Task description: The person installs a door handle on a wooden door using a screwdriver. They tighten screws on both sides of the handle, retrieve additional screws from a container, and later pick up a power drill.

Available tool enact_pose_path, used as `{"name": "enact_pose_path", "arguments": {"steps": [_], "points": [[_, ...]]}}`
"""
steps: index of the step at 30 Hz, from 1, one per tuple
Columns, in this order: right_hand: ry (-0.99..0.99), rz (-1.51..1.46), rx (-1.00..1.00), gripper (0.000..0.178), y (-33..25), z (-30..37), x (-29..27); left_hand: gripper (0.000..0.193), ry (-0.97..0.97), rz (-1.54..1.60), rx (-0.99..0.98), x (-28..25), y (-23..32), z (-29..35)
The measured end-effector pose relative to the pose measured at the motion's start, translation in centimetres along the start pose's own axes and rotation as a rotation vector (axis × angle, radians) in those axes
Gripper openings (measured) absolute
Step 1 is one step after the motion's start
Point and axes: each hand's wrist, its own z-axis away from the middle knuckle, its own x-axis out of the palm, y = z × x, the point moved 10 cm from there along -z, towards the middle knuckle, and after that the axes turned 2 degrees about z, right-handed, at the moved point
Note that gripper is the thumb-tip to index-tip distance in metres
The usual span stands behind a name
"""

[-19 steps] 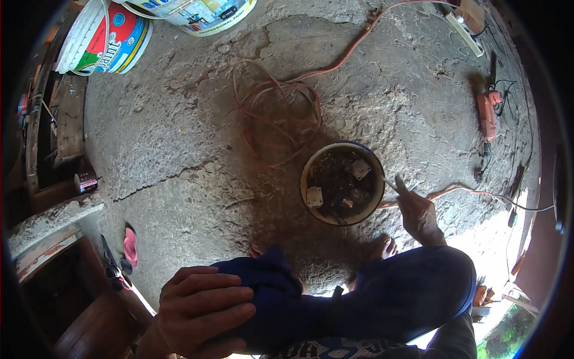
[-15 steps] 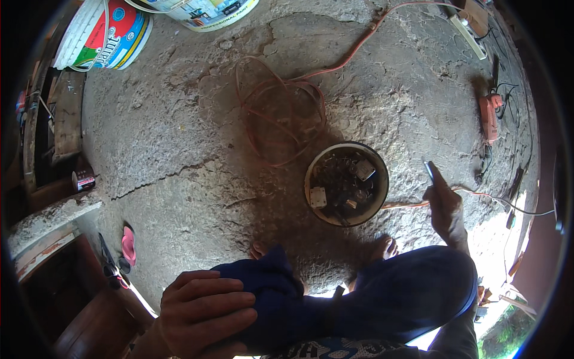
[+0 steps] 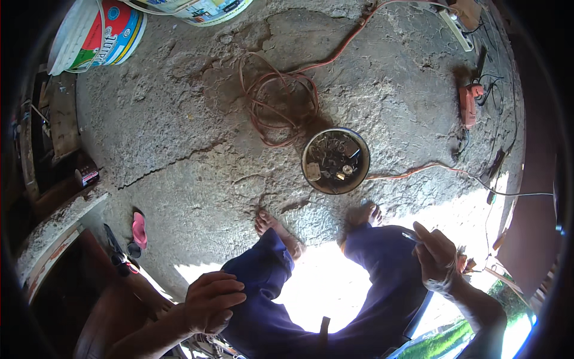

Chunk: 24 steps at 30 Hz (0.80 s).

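My right hand (image 3: 437, 254) is above my right knee, closed on a slim silvery metal piece (image 3: 411, 236) that juts out past the fingertips; its exact kind is too small to make out. Over my left thigh is my left hand (image 3: 214, 301), fingers loosely bent, thumb apart, with nothing visible in it. Beyond my feet stands a round dark bowl (image 3: 366, 151) on the floor. Small dark bits, a pale block (image 3: 313, 172) and several other small parts lie in it. Neither hand touches the bowl.
A coiled reddish cord (image 3: 281, 142) lies beyond the bowl on the rough concrete floor (image 3: 197, 113). At the right are a red power tool (image 3: 469, 106) and a white power strip (image 3: 457, 31). Paint buckets (image 3: 110, 36) stand far left; a pink sandal (image 3: 139, 230) lies nearer.
My right hand has drawn back from beside the bowl to my right knee with the metal piece. My left hand has lifted slightly, its fingers more bent. My knees have parted and the view has shifted.
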Motion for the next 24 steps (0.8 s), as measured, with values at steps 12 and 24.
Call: {"name": "enact_pose_path", "arguments": {"steps": [12, 24], "points": [[-0.224, 0.092, 0.407, 0.043, -2.2, 9.0, 6.2, 0.014, 0.188, 0.07, -0.285, 5.0, 2.3, 9.6], [-0.035, 0.11, 0.699, 0.038, -16.6, 3.3, 3.2, 0.028, 0.32, -0.063, -0.468, 4.5, 6.6, 22.5]]}}
